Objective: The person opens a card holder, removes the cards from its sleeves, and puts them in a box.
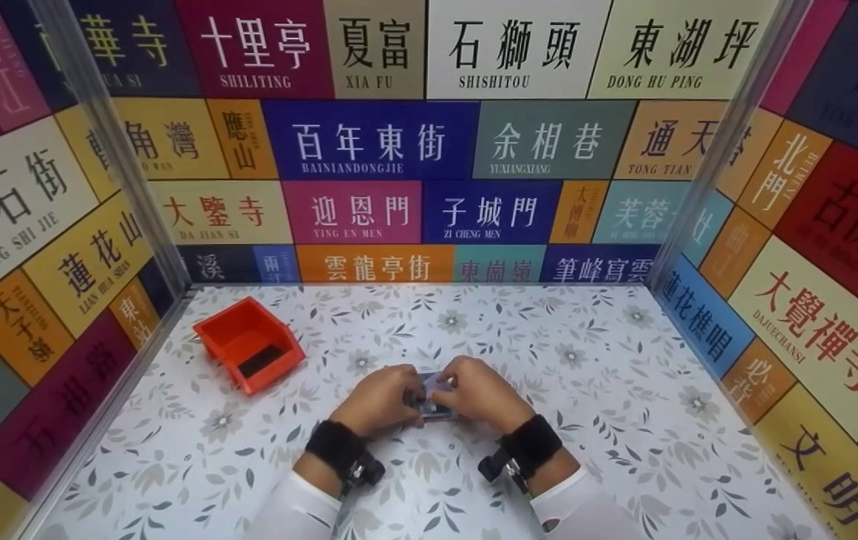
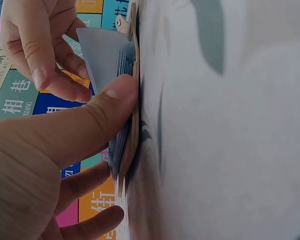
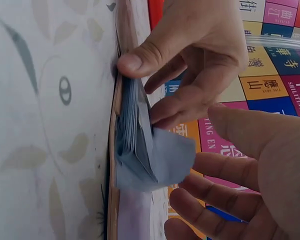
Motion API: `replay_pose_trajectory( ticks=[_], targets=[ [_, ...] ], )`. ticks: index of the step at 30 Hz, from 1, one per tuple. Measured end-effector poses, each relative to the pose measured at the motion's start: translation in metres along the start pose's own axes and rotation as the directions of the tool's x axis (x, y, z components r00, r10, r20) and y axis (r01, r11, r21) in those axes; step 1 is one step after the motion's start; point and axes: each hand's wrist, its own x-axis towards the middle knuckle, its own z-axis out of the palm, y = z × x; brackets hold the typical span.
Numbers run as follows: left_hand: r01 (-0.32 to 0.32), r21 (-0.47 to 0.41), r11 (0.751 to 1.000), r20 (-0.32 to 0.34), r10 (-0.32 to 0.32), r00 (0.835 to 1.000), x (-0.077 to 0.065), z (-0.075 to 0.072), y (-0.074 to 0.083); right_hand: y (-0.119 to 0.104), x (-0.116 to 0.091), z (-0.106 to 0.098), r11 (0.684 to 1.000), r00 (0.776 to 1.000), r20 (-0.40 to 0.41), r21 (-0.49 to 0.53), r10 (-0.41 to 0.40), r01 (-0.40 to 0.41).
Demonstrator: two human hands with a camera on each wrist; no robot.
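Note:
A brown-covered card holder (image 1: 436, 409) with a thick stack of translucent plastic sleeves lies on the table between my hands. My left hand (image 1: 382, 396) grips its left side, thumb pressed on the edge of the stack, as the left wrist view shows. One translucent sleeve (image 3: 172, 156) stands raised from the stack. Beside that sleeve is my right hand (image 1: 480, 395), its fingers loosely bent and its thumb apart from them. Whether a right fingertip touches the sleeve is hard to tell. A small metal snap (image 2: 121, 23) shows at the cover's end.
An orange-red plastic bin (image 1: 249, 345) with a black patch inside stands on the table to the left. White floral cloth (image 1: 564, 465) covers the table. Panels with colourful place-name signs (image 1: 369, 142) enclose the back and both sides.

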Motion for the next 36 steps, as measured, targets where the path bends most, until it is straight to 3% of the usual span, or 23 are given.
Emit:
replay_pose_trajectory(
  ticks=[7, 17, 23, 30, 36],
  targets=[
    [-0.006, -0.018, 1.000, -0.010, 0.006, 1.000, -0.002, 0.001, 0.001, -0.002, -0.002, 0.007, 0.997, 1.000, -0.001, -0.071, -0.007, 0.007],
    [0.022, -0.018, 1.000, -0.003, -0.022, 1.000, -0.001, 0.002, 0.000, -0.003, 0.000, 0.003, 0.990, 0.995, 0.004, -0.104, 0.101, -0.100],
    [0.066, -0.001, 0.998, 0.015, -0.065, 0.998, -0.002, 0.000, 0.003, 0.001, 0.004, -0.003, 0.972, 0.979, -0.074, -0.123, 0.192, -0.200],
    [0.085, 0.006, 0.996, 0.031, -0.085, 0.996, -0.001, -0.001, 0.002, 0.016, 0.003, -0.008, 0.974, 0.967, -0.180, -0.104, 0.182, -0.203],
    [0.081, 0.010, 0.997, 0.030, -0.082, 0.996, -0.001, -0.002, 0.003, 0.028, 0.002, -0.007, 0.968, 0.957, -0.190, -0.082, 0.218, -0.237]
  ],
)
